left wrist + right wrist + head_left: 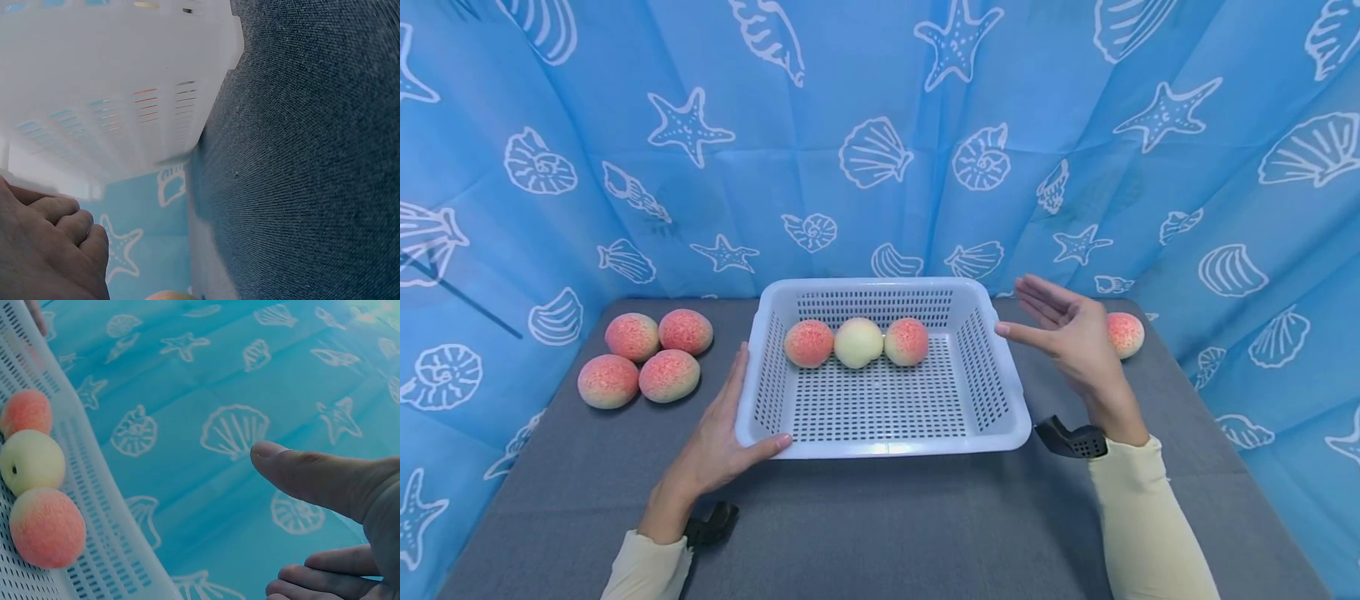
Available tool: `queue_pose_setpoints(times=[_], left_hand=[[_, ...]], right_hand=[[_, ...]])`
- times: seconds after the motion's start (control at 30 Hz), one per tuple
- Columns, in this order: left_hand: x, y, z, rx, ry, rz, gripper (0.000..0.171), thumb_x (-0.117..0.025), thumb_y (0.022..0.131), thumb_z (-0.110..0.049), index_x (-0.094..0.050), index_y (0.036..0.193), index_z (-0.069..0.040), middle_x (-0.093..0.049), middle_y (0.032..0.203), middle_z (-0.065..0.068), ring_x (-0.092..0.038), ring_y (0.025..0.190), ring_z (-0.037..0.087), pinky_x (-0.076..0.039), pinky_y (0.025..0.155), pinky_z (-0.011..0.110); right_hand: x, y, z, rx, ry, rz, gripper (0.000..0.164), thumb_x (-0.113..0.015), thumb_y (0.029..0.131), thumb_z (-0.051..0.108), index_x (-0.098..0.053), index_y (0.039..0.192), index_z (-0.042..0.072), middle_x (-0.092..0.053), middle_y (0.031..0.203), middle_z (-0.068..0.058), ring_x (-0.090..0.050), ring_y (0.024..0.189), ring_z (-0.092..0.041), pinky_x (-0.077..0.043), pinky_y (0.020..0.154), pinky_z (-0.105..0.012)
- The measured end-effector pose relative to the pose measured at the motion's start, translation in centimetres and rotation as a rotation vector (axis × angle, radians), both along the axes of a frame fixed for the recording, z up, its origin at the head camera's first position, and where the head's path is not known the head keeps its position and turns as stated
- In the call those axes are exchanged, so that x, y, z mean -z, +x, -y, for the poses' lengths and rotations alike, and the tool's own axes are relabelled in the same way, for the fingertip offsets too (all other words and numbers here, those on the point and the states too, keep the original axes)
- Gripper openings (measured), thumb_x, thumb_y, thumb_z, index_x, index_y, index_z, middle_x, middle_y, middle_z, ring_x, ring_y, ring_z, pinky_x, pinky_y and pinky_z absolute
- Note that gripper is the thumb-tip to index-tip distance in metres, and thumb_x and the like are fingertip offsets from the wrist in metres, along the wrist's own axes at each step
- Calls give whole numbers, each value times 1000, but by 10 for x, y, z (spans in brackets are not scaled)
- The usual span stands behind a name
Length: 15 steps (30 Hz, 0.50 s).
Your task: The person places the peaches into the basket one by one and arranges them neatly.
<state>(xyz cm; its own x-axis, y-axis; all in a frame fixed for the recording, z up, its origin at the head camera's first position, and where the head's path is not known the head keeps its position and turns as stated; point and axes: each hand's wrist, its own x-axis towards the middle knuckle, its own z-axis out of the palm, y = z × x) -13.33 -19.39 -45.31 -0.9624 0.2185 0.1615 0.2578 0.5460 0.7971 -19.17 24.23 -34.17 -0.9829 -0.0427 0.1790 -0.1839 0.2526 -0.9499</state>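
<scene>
Basket (887,450) mid-worktop (880,525), 3 peaches (859,342) in row twd far wall. L hand (718,446) clamped on nr-left corner, thumb over rim, prob. to steady it. R hand (1072,336) off basket, fingers apart, holds nothing. 4 peaches (669,376) left, 1 peach (1126,335) right.

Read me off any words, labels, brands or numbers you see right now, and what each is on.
None that I can read.
Blue backdrop: white shell and starfish drawings only, no lettering.
White basket and peaches: no label shows.
Black wrist devices: no marking I can make out.
</scene>
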Motion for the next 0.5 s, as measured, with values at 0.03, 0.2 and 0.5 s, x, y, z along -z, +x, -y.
queue_pose_setpoints(times=[0.03,0.2,0.5], left_hand=[[0,0,0,1,1,0,129,-88,79,-30,12,161,-35,-4,169,11,-45,133,41,-44,99,66],[-1,0,-1,1,7,2,129,-88,79,-29,11,161,-36,-7,169,11,-46,133,41,-46,98,64],[0,0,0,11,5,-4,130,-88,78,-29,12,161,-34,-5,169,9,-39,138,39,-37,104,68]], right_hand=[[1,2,-3,12,-22,-3,86,-85,80,1,-39,152,-7,-43,151,-29,-46,138,-38,-50,93,-21],[10,7,-16,64,-73,13,88,-86,80,1,-37,153,-6,-42,152,-29,-45,139,-37,-49,92,-19],[23,3,-35,145,-77,-7,85,-85,81,3,-40,152,-5,-44,150,-30,-50,137,-32,-49,92,-18]])
